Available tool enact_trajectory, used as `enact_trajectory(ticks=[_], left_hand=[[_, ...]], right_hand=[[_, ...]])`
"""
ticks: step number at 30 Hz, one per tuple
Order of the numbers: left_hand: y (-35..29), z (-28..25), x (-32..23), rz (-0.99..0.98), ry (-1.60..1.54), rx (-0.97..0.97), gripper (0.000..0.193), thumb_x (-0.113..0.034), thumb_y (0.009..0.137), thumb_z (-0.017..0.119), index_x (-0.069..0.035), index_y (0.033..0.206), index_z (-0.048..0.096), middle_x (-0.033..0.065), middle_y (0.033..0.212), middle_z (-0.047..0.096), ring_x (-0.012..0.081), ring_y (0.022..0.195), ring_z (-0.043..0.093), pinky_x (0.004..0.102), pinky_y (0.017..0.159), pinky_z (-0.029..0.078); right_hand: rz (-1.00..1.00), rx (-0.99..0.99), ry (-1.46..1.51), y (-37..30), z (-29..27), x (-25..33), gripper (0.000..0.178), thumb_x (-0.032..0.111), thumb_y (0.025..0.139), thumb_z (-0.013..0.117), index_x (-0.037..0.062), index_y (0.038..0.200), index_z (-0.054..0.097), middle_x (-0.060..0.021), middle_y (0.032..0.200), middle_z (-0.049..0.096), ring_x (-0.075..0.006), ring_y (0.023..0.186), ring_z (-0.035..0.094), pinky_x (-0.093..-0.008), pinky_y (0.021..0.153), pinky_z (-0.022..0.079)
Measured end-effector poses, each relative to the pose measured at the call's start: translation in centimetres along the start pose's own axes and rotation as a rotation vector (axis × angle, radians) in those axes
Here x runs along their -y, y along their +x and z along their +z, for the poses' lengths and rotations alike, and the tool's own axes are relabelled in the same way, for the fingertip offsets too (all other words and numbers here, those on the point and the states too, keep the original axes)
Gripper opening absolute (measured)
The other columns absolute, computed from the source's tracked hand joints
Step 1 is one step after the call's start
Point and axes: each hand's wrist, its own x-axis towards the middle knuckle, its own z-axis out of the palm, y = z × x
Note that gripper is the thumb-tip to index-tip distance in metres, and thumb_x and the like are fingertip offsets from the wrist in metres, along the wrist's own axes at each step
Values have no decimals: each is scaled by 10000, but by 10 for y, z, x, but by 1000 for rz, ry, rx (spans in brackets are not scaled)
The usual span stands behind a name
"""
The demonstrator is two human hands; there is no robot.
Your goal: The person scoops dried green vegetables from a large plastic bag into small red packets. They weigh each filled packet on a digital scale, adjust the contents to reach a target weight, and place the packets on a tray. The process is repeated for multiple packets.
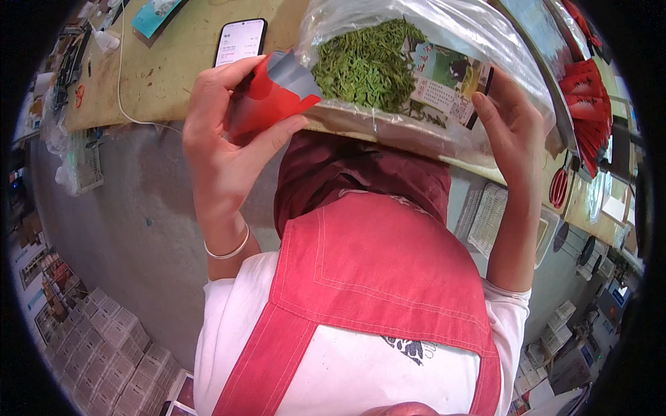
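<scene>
In my left hand (225, 132) is a red pouch (260, 107) with a silver inside, held between thumb and fingers, its mouth gaping toward the right. My right hand (513, 125) grips a printed card (447, 80) by its right edge, thumb on the face. This card has a green picture and lines of print, and it is over the right part of a heap of green dried leaves (364, 66). The leaves lie in a clear plastic liner (479, 28) spread on the table in front of me. Neither hand touches the heap.
A phone (240, 41) with a lit screen lies beyond my left hand, near a white cable (123, 90). Small orange scissors (80, 96) rest at far left. On the right are fanned red pouches (586, 114) and red-handled scissors (558, 187). Wrapped stacks (114, 347) stand at lower left.
</scene>
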Motion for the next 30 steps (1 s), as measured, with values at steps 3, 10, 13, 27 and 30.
enact_trajectory(ticks=[3, 10, 13, 27, 30], left_hand=[[-16, -11, 3, 24, 151, -22, 669, -19, 692, 933, -37, 1304, 665, 9, 1202, 668, 132, 1057, 580, 288, 980, 466], [-50, -25, -10, 52, 94, -50, 660, -42, 739, 935, -7, 1327, 638, 36, 1247, 670, 146, 1138, 619, 299, 1035, 466], [-65, -27, -18, 56, 97, -55, 660, -65, 747, 942, -9, 1330, 639, 33, 1241, 668, 142, 1126, 620, 294, 1028, 468], [-113, -27, -30, 80, 134, -83, 648, -150, 690, 956, -33, 1268, 687, 61, 1136, 677, 196, 1025, 636, 332, 913, 490], [-116, -28, -31, 73, 112, -90, 651, -143, 681, 958, -40, 1264, 689, 61, 1131, 677, 196, 1023, 637, 330, 911, 490]], right_hand=[[-368, -306, -516, -28, 1, 28, 362, 43, 940, 735, -4, 1295, 687, -163, 1237, 710, -302, 1103, 703, -355, 936, 552], [-381, 114, 45, -114, 18, 49, 117, -24, 874, 745, -11, 979, 696, -164, 992, 693, -344, 875, 690, -392, 760, 558], [-305, 364, 11, -117, 57, -6, 146, 92, 905, 698, 3, 1021, 713, -193, 1038, 707, -390, 978, 681, -462, 868, 546], [-161, 599, -277, -121, 204, -31, 247, 266, 882, 723, 30, 954, 716, -223, 991, 732, -422, 960, 709, -541, 786, 572], [-225, 541, -236, -123, 206, -38, 207, 234, 893, 695, 44, 976, 697, -206, 1005, 721, -422, 959, 704, -540, 775, 570]])
